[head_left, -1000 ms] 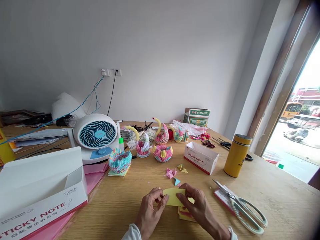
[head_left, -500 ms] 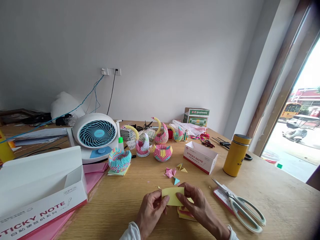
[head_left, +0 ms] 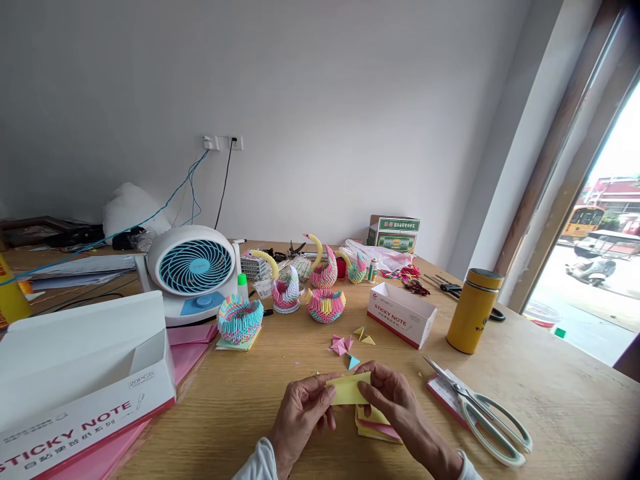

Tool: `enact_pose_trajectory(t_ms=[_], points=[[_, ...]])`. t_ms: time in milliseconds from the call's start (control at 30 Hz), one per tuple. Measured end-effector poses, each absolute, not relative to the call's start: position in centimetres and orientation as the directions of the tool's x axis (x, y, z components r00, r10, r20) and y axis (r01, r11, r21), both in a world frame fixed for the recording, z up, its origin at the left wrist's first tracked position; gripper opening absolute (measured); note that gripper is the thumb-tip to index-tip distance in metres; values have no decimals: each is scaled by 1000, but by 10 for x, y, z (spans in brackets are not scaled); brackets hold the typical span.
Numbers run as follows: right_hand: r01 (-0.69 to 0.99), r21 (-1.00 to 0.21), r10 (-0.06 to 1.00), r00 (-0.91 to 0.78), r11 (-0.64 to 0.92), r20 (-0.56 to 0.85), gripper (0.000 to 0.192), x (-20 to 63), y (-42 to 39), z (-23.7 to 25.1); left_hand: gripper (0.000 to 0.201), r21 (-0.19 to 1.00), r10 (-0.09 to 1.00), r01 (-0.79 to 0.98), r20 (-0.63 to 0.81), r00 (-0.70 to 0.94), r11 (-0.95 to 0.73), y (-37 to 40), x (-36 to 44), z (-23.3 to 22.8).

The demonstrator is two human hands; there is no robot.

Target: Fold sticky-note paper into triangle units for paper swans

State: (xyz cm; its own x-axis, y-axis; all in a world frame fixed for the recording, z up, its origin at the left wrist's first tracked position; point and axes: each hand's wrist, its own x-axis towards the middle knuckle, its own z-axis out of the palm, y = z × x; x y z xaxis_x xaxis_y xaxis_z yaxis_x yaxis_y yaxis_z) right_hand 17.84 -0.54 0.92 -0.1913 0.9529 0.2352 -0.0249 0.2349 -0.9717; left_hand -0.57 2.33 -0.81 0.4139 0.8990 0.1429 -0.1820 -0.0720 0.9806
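Between my two hands is a small rectangle of yellow paper (head_left: 349, 389), held up just above the table. My left hand (head_left: 304, 408) pinches its left end, thumb in front and fingers behind. The right end is pinched by my right hand (head_left: 393, 401) in the same way. Under my right hand lies a stack of yellow and pink paper slips (head_left: 376, 427), partly covered. Just beyond my hands are pink folded paper triangles (head_left: 341, 345), yellow folded triangles (head_left: 364, 336) and a blue folded triangle (head_left: 353, 361).
Scissors (head_left: 483, 417) lie on a notepad at right, near a yellow thermos (head_left: 474, 312). A sticky note box (head_left: 401, 315) stands behind. Several paper swans (head_left: 286, 291) and a paper basket (head_left: 325, 307) fill the middle. A fan (head_left: 193, 273) and a larger box (head_left: 90, 393) are at left.
The yellow paper has shifted slightly right and tilted, its right end higher. More of the paper stack shows beneath my right hand.
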Motion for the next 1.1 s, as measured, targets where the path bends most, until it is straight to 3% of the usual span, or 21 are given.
enact_pose_trajectory(t_ms=[567,800,900,1000,1100], points=[[-112,-979,968,-168,170,187,16,179,-8,16,27,896,907,-376,-65,416,237,17,-8,3],[-17,-977,952,-221,212,210,16,183,-12,16,21,785,871,-463,-190,453,412,22,-12,0],[62,-944,930,-203,323,305,18,181,-8,13,20,731,847,-491,-225,481,474,24,-14,-2],[100,-918,920,-127,385,372,22,179,-3,11,23,715,815,-488,-197,545,500,22,-13,-2],[52,-952,950,-106,300,294,28,178,-2,10,30,838,832,-417,-77,549,352,19,-9,-1]])
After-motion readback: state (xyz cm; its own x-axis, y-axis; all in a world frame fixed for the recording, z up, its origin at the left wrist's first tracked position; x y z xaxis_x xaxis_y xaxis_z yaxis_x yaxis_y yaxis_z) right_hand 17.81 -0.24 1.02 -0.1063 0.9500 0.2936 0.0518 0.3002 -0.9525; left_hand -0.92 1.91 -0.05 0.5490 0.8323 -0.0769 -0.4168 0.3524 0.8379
